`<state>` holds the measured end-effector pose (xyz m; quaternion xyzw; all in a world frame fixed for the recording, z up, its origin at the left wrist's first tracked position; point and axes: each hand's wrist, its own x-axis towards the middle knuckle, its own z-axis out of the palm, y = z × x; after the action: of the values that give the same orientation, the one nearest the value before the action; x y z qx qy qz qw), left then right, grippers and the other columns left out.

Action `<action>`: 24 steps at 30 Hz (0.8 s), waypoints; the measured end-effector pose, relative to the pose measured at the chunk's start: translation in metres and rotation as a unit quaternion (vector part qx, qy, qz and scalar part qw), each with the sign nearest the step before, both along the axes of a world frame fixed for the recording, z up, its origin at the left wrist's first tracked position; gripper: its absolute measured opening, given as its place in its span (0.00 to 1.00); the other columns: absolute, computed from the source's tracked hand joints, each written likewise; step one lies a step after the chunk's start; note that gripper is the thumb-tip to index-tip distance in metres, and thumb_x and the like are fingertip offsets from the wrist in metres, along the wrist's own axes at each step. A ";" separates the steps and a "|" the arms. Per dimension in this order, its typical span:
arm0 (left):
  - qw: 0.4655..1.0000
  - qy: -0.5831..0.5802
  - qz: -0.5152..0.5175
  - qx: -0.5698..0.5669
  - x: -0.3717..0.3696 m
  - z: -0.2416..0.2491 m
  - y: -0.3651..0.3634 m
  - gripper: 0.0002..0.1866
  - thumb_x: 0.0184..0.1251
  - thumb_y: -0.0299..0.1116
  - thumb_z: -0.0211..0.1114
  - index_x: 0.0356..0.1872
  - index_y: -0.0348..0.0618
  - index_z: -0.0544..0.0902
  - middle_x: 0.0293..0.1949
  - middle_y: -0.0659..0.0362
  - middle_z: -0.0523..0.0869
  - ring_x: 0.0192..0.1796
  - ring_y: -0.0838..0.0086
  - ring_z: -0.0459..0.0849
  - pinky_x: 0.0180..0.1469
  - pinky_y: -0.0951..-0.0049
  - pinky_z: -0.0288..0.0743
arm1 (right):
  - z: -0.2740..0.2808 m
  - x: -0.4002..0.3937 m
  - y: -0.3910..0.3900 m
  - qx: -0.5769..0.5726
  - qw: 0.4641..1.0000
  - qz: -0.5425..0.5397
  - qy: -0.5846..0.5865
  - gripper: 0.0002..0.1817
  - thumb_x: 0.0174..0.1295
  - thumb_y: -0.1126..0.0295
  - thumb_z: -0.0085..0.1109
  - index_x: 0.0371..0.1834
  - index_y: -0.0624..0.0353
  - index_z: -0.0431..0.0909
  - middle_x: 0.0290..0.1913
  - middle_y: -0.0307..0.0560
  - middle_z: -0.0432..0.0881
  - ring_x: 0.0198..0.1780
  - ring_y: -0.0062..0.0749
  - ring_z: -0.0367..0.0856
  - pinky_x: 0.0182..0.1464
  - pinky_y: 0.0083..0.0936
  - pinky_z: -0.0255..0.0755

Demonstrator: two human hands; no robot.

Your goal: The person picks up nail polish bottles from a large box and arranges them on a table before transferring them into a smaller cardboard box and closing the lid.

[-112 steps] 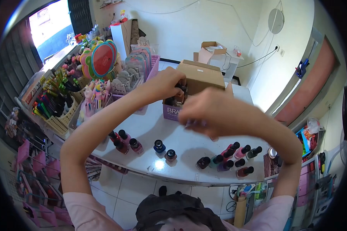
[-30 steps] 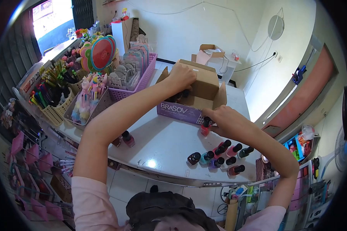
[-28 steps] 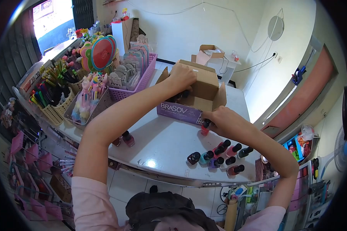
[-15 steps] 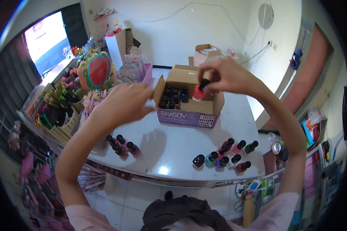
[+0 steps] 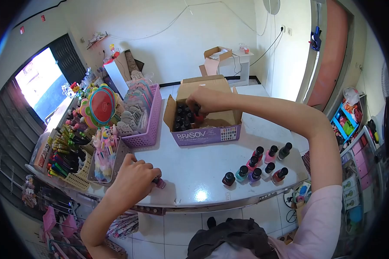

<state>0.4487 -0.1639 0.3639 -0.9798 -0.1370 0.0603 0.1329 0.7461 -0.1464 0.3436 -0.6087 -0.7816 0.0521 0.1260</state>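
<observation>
My right hand (image 5: 206, 101) is down inside the open cardboard box (image 5: 190, 139), fingers closed on a red nail polish bottle (image 5: 199, 119). Beside that bottle, several black-capped bottles (image 5: 183, 117) stand in the box's left part. On the near left of the table, my left hand (image 5: 136, 176) is curled over the small group of bottles there, its fingers closed at the black cap of a pink nail polish bottle (image 5: 160, 184). The hand hides the other bottles of that group. Several more nail polish bottles (image 5: 256, 173) in mixed colours stand at the right front.
The white table (image 5: 194, 170) has its front edge close to my body. Left of the box are a purple basket (image 5: 149, 134) with packaged goods, a grey basket (image 5: 116, 162) of pastel pens and a round red mirror (image 5: 102, 108). Shelves (image 5: 345, 116) stand to the right.
My right hand has lowered the red bottle from above the box into it. My left hand has moved from beside the box down to the left bottle group. The view has shifted.
</observation>
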 end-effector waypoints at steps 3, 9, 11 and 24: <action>0.999 0.014 0.012 -0.038 0.005 0.000 0.003 0.08 0.43 0.33 0.64 0.27 0.46 0.80 0.25 0.61 0.79 0.36 0.71 0.77 0.48 0.69 0.59 | -0.002 0.003 -0.005 0.040 0.999 0.020 0.017 0.12 0.34 0.79 0.61 0.27 0.60 0.77 0.27 0.49 0.80 0.32 0.37 0.78 0.34 0.28 0.71; 0.994 -0.068 -0.015 -0.086 0.020 0.030 0.005 0.06 0.44 0.30 0.63 0.26 0.45 0.79 0.24 0.60 0.79 0.34 0.70 0.76 0.48 0.70 0.60 | 0.055 -0.028 -0.065 0.087 0.996 0.004 -0.007 0.11 0.43 0.71 0.61 0.31 0.61 0.75 0.26 0.50 0.79 0.30 0.36 0.78 0.34 0.28 0.70; 0.978 -0.178 -0.038 -0.098 0.035 0.046 0.009 0.06 0.44 0.29 0.64 0.26 0.45 0.78 0.25 0.60 0.79 0.35 0.70 0.76 0.47 0.70 0.60 | 0.065 -0.046 -0.095 0.010 0.999 0.043 -0.001 0.13 0.45 0.62 0.60 0.29 0.59 0.75 0.28 0.49 0.78 0.33 0.43 0.77 0.35 0.33 0.70; 0.987 -0.106 -0.085 -0.082 0.172 0.018 0.061 0.10 0.38 0.30 0.65 0.26 0.41 0.80 0.27 0.55 0.81 0.34 0.62 0.80 0.38 0.67 0.73 | 0.004 -0.098 -0.176 0.017 0.945 0.151 -0.289 0.07 0.46 0.73 0.53 0.29 0.60 0.73 0.26 0.42 0.75 0.33 0.28 0.75 0.41 0.27 0.63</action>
<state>0.6204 -0.1027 0.3815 -0.9963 -0.0611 -0.0445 0.0419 0.6481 -0.3223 0.3474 -0.4705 -0.8679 -0.1209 -0.1039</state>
